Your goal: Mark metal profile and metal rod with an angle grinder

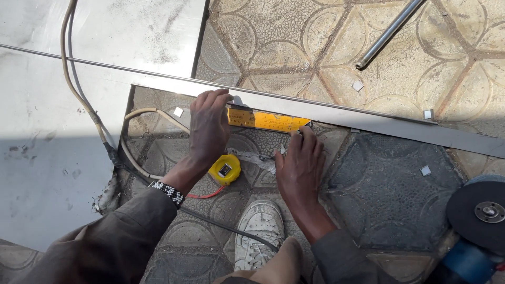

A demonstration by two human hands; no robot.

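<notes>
The left hand (pixel 209 126) presses flat, fingers spread, on the near end of a yellow tape blade (pixel 268 121) laid along a long metal strip (pixel 379 122) on the paved floor. The right hand (pixel 300 163) pinches what looks like a small marker at the blade's right tip. The tape case (pixel 225 169) lies between the wrists. If the left hand eases, the blade could creep and the mark land off.
</notes>
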